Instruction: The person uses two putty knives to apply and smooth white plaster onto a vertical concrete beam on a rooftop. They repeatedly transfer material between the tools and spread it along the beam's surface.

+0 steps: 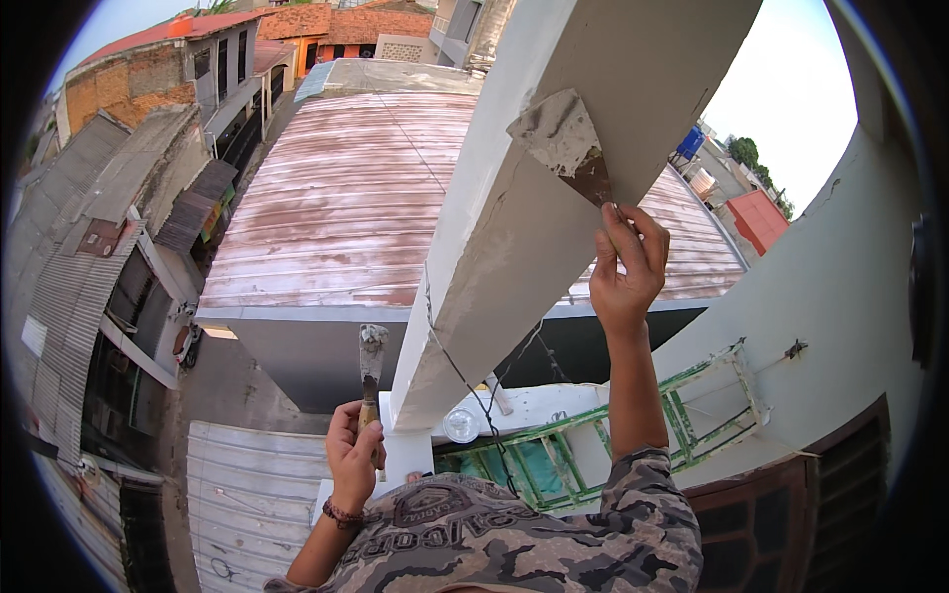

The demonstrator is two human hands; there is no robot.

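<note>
A pale grey concrete beam (539, 237) slants up through the middle of the view. My right hand (631, 272) is raised beside it, fingers closed on a wide putty knife (591, 180). That knife's blade, thickly coated with grey-white putty (556, 128), lies over the beam near its left edge; whether it presses on the surface is hard to tell. Lower left, my left hand (354, 460) grips the wooden handle of a narrow putty knife (372, 356), held upright with putty covering its blade. The right knife's handle is mostly hidden in my fingers.
Thin dark wires (465, 381) hang around the beam's lower part. Below it stands a round clear container (461, 425) on a white ledge. A green paint-worn ladder (563, 460) lies below right, by a wall (830, 296). A rusty corrugated roof (336, 198) spreads beyond, above an alley (227, 385).
</note>
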